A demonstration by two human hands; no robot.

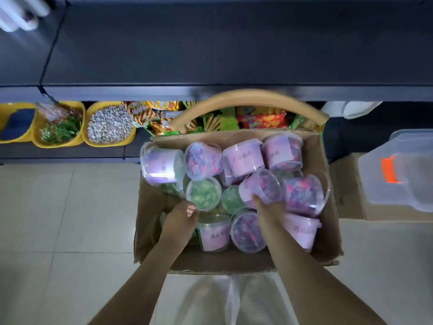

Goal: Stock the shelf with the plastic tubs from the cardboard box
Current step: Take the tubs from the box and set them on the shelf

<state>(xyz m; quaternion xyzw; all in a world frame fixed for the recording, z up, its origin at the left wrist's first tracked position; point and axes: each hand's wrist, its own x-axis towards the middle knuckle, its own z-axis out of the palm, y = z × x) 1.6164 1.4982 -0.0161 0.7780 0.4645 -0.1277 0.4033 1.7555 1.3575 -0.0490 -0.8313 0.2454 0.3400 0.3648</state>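
Observation:
An open cardboard box (328, 231) on the floor holds several clear plastic tubs with purple labels, some filled with green pieces, others with purple and pink ones. My left hand (181, 216) reaches into the box and grips the rim of a green-filled tub (204, 192). My right hand (267, 211) holds a tilted purple tub (262, 186) near the box's middle. The dark shelf (210, 48) above the box is bare in front of me.
A lower shelf carries yellow bins (109, 124) of loose goods and colourful snack packs (262, 119). A clear plastic crate (403, 170) sits on another carton at the right. White items (21, 12) stand at the shelf's far left. Tiled floor lies to the left.

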